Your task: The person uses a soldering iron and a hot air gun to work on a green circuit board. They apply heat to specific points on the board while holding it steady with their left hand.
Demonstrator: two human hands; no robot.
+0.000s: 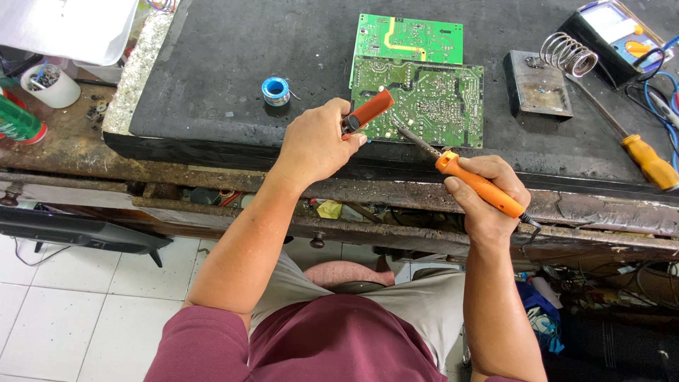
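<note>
Left hand (318, 145) grips red tool (368, 112), right hand (488, 194) grips iron (470, 180) over board (424, 99); worn dark bench (226, 71), white tile floor (64, 304).

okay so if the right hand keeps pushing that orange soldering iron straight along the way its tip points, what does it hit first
The right hand aims the soldering iron up and left; its tip sits at the near edge of the green circuit board, so the board comes first, though contact is unclear.
</note>
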